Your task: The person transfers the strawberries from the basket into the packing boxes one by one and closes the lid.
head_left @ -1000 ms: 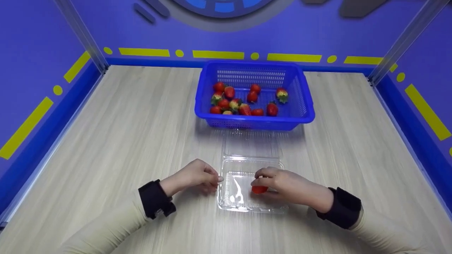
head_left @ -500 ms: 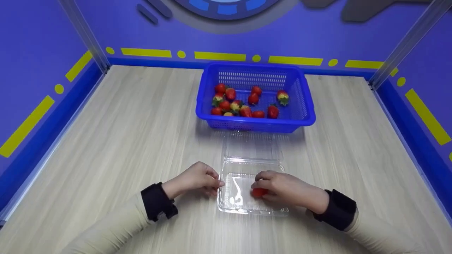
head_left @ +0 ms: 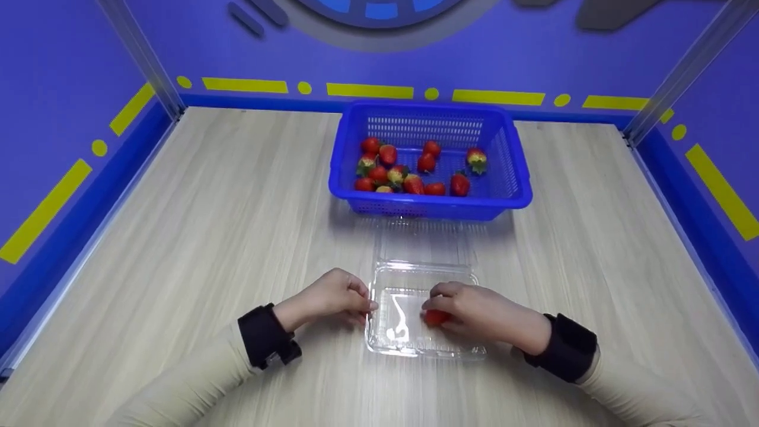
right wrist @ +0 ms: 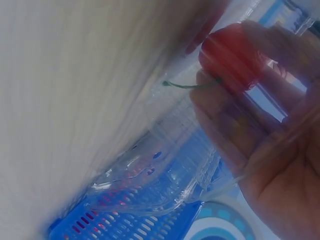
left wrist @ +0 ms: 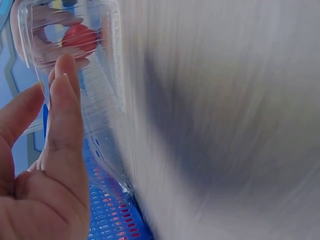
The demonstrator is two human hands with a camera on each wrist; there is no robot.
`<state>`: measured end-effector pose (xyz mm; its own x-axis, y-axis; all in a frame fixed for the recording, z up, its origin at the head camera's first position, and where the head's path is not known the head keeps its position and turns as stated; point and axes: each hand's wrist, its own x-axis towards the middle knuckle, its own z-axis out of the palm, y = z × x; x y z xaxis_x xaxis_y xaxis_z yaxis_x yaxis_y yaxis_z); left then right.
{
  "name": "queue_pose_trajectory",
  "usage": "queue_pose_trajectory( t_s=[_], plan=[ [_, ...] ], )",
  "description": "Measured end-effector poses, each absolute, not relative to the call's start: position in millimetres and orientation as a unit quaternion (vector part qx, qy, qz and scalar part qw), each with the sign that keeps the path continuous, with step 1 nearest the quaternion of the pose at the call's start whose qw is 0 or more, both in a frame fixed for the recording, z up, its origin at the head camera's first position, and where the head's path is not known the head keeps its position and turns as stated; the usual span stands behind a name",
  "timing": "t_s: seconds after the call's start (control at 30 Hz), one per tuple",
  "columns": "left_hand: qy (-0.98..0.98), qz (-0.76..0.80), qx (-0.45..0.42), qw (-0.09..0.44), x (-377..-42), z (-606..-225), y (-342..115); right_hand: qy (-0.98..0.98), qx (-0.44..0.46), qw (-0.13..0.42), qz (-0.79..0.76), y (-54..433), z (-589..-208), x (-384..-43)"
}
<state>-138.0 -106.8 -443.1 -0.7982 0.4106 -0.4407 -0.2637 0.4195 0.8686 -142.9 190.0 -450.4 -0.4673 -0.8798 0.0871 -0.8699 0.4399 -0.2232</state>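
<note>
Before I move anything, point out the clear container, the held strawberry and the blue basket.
Clear container (head_left: 411, 308): head view, on its bare floor.
Held strawberry (right wrist: 231, 56): right wrist view, on its red side.
Blue basket (head_left: 430, 200): head view, on its near rim.

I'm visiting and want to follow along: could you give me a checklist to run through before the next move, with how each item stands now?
1. Strawberry held by the right hand: ok, its fingers are round it.
2. Box open to receive it: ok, the lid is folded back toward the basket.
3. Box steadied: ok, the left hand pinches its left edge.
4. Strawberry resting on the box's bottom: cannot tell, any contact is unclear.
5. Right hand free to fetch another: not ok, it holds this strawberry.
6. More strawberries available: ok, several lie in the basket.
</note>
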Motion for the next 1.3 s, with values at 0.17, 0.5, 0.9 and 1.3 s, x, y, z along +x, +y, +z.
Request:
queue_pose_trajectory(
  t_s=[0.17,0.5,0.9,1.3],
  plan=[
    [0.777,0.544,0.042,0.314,-136,-443,-107,0.848,-0.516,0.015,-0.116,189,-449,-143],
    [0.780,0.547,0.064,0.297,-133,-447,-108,0.845,-0.520,0.023,-0.124,188,-449,-143],
    [0.801,0.526,0.061,0.278,-136,-445,-113,0.846,-0.520,0.030,-0.114,183,-448,-143],
    [0.805,0.528,0.061,0.264,-137,-441,-121,0.843,-0.526,0.038,-0.107,181,-450,-140]
  ],
)
